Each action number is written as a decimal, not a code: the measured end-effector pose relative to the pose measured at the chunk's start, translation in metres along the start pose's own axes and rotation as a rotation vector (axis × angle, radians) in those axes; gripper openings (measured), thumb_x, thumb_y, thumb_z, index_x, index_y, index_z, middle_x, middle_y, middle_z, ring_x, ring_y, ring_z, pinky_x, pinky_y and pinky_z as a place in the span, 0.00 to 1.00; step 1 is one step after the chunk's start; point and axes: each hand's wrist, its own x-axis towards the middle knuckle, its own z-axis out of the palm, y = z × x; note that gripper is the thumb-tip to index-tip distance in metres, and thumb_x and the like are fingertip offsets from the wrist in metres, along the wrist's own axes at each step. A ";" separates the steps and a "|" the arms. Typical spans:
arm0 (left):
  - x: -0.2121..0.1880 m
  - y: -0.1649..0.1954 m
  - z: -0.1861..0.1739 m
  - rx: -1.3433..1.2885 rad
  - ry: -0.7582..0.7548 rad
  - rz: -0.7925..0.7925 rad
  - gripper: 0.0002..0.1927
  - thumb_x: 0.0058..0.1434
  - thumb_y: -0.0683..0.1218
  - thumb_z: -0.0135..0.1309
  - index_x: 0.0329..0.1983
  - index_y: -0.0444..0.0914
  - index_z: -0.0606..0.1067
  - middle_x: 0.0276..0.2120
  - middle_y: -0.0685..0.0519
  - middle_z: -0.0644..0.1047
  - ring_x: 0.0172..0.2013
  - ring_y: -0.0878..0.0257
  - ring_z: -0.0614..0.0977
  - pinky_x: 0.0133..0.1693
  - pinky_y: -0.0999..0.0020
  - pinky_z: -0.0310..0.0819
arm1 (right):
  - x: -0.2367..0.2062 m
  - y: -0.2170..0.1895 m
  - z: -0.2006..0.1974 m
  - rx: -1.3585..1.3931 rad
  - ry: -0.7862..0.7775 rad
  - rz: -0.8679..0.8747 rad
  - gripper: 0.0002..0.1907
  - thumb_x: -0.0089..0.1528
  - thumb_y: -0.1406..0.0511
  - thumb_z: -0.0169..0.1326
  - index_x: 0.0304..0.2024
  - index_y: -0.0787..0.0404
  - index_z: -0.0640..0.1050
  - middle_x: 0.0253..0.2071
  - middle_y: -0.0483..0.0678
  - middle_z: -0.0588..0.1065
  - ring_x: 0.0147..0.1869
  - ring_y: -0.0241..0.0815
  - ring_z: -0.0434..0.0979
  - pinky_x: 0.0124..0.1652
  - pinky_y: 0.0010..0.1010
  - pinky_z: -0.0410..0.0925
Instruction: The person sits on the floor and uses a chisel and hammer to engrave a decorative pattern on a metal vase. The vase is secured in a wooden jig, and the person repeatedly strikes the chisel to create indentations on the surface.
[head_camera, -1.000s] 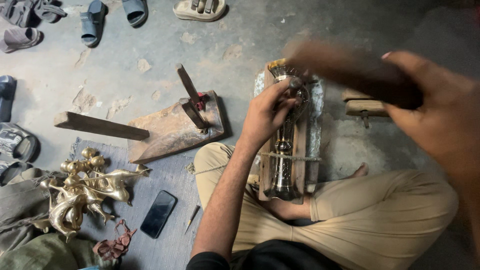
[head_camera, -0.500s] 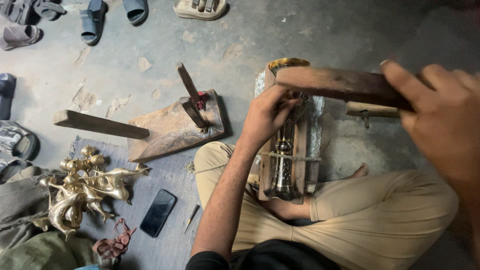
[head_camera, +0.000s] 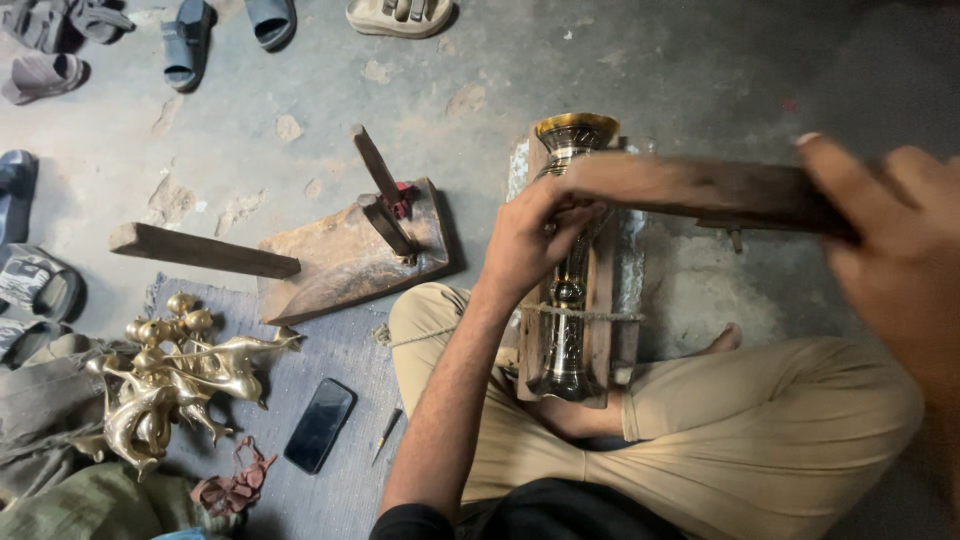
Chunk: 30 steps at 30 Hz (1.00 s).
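**Brass vase braced in a wooden cradle between my legs**

The brass vase (head_camera: 568, 270) lies lengthwise in a wooden cradle (head_camera: 600, 300) that rests on the floor against my crossed legs, its flared gold mouth pointing away from me and its foot toward my lap. A thin cord (head_camera: 580, 314) runs across the vase and cradle near the middle. My left hand (head_camera: 535, 240) sits on the vase's neck, fingers curled and pressed together on something small against the metal; what it pinches I cannot tell. My right hand (head_camera: 890, 250) is wrapped tight around one end of a long wooden mallet (head_camera: 700, 190), which hangs level just above the vase's neck and my left fingers. The mallet and right hand are blurred.

On the concrete floor (head_camera: 600, 70) to my left stands one slanted wooden block (head_camera: 350, 260) with a dark upright peg and a red bit at its base, and one long wooden bar (head_camera: 200, 250) touching its edge. On the grey mat (head_camera: 340, 360) beside my knee lie one black phone (head_camera: 320, 424), face up, and one small pointed tool (head_camera: 386, 436). Further left is a cluster of brass figurines (head_camera: 170, 380), too tangled to count. Along the top edge I count five sandals (head_camera: 186, 40), with more footwear at the left edge.
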 end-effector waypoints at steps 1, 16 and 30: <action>0.001 0.000 0.000 0.023 -0.004 0.003 0.16 0.66 0.39 0.62 0.56 0.41 0.74 0.42 0.51 0.82 0.41 0.62 0.88 0.43 0.69 0.85 | 0.002 -0.003 -0.004 0.011 -0.002 -0.007 0.29 0.58 0.74 0.67 0.61 0.65 0.74 0.35 0.58 0.75 0.30 0.47 0.75 0.29 0.35 0.70; 0.007 -0.005 -0.013 0.127 -0.199 0.125 0.20 0.67 0.42 0.61 0.61 0.42 0.72 0.50 0.50 0.82 0.48 0.54 0.86 0.48 0.63 0.84 | -0.034 -0.008 0.027 -0.532 -0.513 0.113 0.37 0.57 0.59 0.69 0.68 0.48 0.73 0.37 0.44 0.81 0.36 0.36 0.84 0.40 0.26 0.78; 0.006 -0.010 -0.013 0.160 -0.199 0.107 0.19 0.65 0.41 0.61 0.58 0.43 0.72 0.44 0.52 0.80 0.43 0.53 0.85 0.43 0.61 0.81 | -0.020 -0.025 -0.002 -0.171 -0.082 0.030 0.32 0.55 0.69 0.71 0.62 0.54 0.76 0.35 0.49 0.77 0.36 0.43 0.82 0.37 0.33 0.76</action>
